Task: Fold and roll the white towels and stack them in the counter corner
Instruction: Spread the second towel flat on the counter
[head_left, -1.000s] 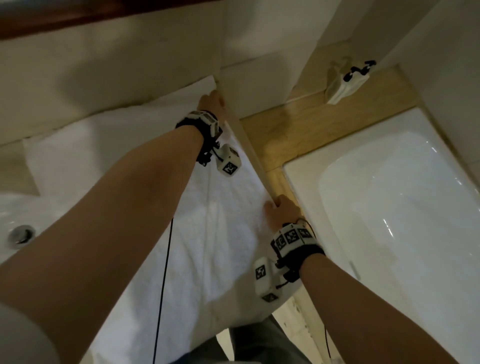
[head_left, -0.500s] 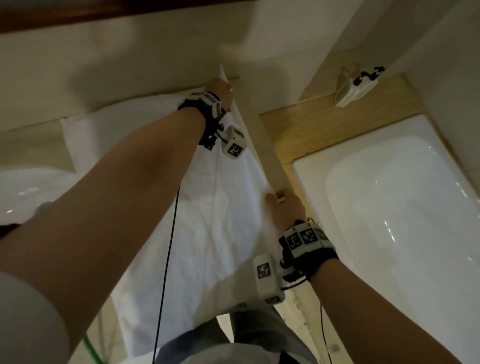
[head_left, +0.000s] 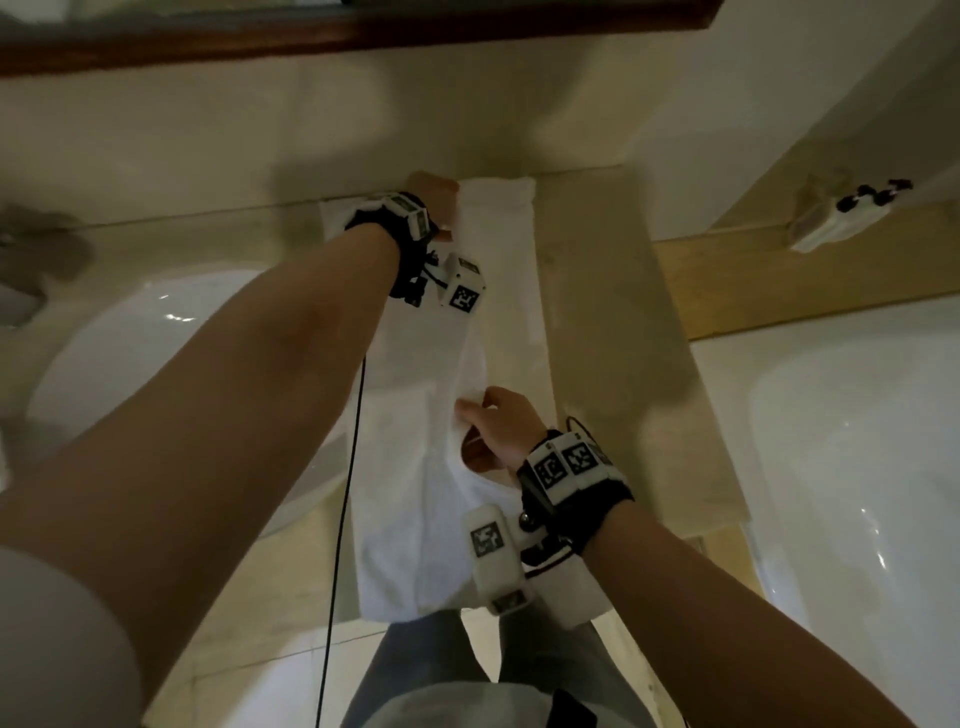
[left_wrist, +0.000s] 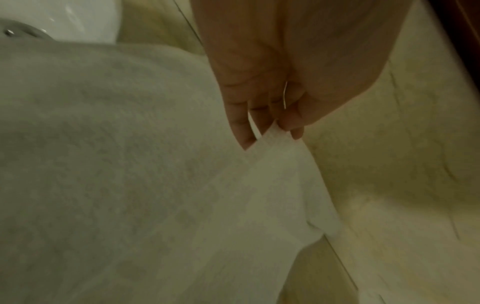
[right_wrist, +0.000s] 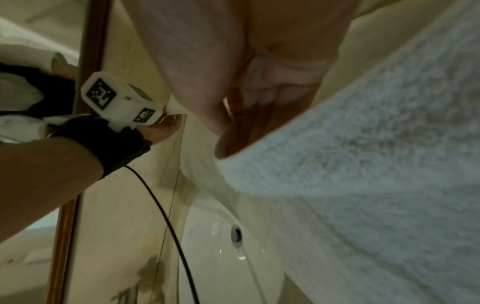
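**Towel status: held at two points over the counter**

I see one white towel (head_left: 415, 467) lying lengthwise on the beige stone counter (head_left: 613, 322), between the round white basin (head_left: 156, 353) and the bathtub (head_left: 857, 441). Its far end reaches the wall; its near end hangs over the counter's front edge. The fabric is a soft looped terry pile, matte and slightly fuzzy. A long flap on the side toward the bathtub is raised and turned over toward the middle, forming a loose, curved fold line.

My left hand (head_left: 434, 205) is at the far end. In the left wrist view, the fingertips (left_wrist: 244, 133) and thumb pinch a thin corner of the towel, lifted clear of the layer below.

My right hand (head_left: 501, 428) is at mid-length. The fingers are curled round the flap's edge, with the thumb tucked under the cloth.

The counter surface is smooth and faintly veined. The basin is glossy ceramic with a metal drain (right_wrist: 236, 235). A dark wooden frame (head_left: 363, 31) runs along the wall above.
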